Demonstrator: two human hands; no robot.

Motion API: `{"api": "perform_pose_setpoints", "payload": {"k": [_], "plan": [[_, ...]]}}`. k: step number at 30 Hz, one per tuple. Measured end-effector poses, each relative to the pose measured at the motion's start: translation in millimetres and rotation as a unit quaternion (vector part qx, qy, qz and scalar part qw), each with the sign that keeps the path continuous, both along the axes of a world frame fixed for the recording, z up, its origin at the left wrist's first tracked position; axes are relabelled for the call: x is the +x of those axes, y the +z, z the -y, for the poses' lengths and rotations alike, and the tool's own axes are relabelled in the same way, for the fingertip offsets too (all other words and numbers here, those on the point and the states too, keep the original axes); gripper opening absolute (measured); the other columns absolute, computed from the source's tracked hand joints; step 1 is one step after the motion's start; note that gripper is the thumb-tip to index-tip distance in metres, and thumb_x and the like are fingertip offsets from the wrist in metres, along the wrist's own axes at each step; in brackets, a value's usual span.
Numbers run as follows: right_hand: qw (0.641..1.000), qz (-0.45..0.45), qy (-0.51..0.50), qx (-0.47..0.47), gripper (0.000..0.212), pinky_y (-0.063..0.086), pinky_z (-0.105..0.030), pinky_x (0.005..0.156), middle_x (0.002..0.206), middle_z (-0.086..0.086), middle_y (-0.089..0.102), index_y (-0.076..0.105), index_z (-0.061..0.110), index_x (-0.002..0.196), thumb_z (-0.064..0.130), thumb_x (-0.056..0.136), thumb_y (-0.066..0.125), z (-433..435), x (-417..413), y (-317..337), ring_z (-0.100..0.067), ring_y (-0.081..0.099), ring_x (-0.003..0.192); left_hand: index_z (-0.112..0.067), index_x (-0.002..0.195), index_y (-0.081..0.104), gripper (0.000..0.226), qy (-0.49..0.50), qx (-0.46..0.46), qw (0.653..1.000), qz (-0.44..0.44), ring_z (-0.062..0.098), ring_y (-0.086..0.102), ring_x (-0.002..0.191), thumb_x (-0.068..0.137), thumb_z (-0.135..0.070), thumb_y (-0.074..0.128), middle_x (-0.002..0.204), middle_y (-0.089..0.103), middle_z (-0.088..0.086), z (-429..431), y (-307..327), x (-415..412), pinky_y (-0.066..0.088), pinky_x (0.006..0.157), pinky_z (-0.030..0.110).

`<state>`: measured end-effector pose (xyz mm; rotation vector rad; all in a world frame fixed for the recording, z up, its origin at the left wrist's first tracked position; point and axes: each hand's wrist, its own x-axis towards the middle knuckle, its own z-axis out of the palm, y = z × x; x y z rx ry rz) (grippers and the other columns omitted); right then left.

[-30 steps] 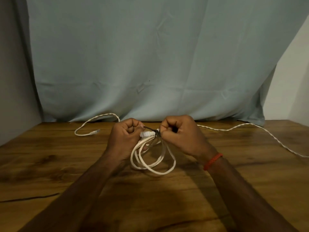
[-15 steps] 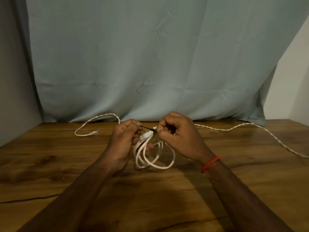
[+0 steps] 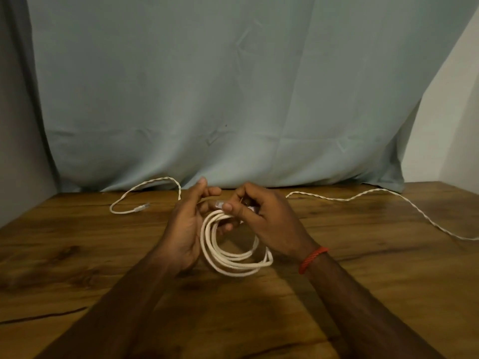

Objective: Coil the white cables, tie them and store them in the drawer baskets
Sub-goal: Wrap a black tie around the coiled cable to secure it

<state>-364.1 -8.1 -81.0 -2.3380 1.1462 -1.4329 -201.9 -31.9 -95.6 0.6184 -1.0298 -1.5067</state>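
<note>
Cable coil (image 3: 208, 239): light, limp, springy; judged to unwind unless gripped at bunched far end. Right hand (image 3: 267, 224) pinches there; left hand (image 3: 184, 229): fingers apart, beside loops.

Coil: smooth white round cable (image 3: 208, 242), wound in several loops, top lifted.
Loose: twisted white cable (image 3: 324, 196), uncoiled, along the wooden table (image 3: 77, 255) rear.

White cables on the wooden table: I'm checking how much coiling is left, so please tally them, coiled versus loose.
Coiled smooth white cable, pinched by the right hand: 1
Loose twisted white cable stretches, left and right: 2 (they may join behind the hands)
Total: 3
</note>
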Motion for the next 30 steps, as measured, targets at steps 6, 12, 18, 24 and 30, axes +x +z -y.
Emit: {"api": "perform_pose_setpoints", "payload": {"k": [6,12,18,24,30], "plan": [[0.976,0.17,-0.125,-0.055,0.023,0.038,-0.017,0.055,0.065,0.012,0.054,0.058,0.018,0.086,0.037,0.092,0.069,4.8,-1.5,-0.5,-0.004,0.052,0.06,-0.007,0.13,0.061,0.075,-0.084,-0.071,0.989,0.101,0.05,0.06,0.119,0.072,-0.048,0.084,0.127,0.063,0.03,-6.9,-10.8,-5.5,0.044,0.102,0.069],[0.951,0.267,-0.15,-0.039,0.022,0.043,-0.02,0.057,0.074,0.006,0.061,0.057,0.02,0.095,0.041,0.094,0.064,10.5,-0.6,-1.2,-0.007,0.055,0.064,-0.001,0.083,0.066,0.026,-0.038,-0.041,0.995,0.088,0.025,0.07,0.066,0.077,-0.025,0.072,0.072,0.066,0.016,-11.2,-11.2,-15.8,0.058,0.077,0.046],[0.966,0.212,-0.054,0.134,0.03,0.053,-0.041,0.068,0.079,-0.005,0.073,0.07,0.019,0.095,0.049,0.089,0.068,21.1,-4.9,-6.7,-0.018,0.066,0.072,-0.006,0.078,0.051,0.035,0.024,0.04,0.998,-0.044,0.017,0.062,0.046,0.097,-0.036,0.052,0.055,0.048,0.005,-1.8,-11.4,-18.3,0.057,0.047,0.033],[0.976,0.107,-0.025,0.19,0.029,0.056,-0.046,0.055,0.068,-0.004,0.071,0.068,0.016,0.097,0.042,0.101,0.053,12.2,-5.9,-3.9,-0.041,0.068,0.065,-0.007,0.081,0.053,0.038,0.033,0.057,0.995,-0.075,0.002,0.034,0.036,0.082,-0.045,0.058,0.051,0.035,-0.005,4.5,-12.2,-14.5,0.033,0.035,0.016],[0.958,0.145,0.036,0.244,0.03,0.052,-0.028,0.044,0.07,-0.007,0.071,0.062,0.004,0.114,0.03,0.103,0.053,7.9,-0.1,-3.3,-0.038,0.064,0.064,-0.015,0.069,0.047,0.053,0.049,0.105,0.99,-0.086,0.004,0.03,0.031,0.085,-0.065,0.054,0.045,0.031,-0.005,3.5,-3.1,-10.6,0.031,0.031,0.014]]}}
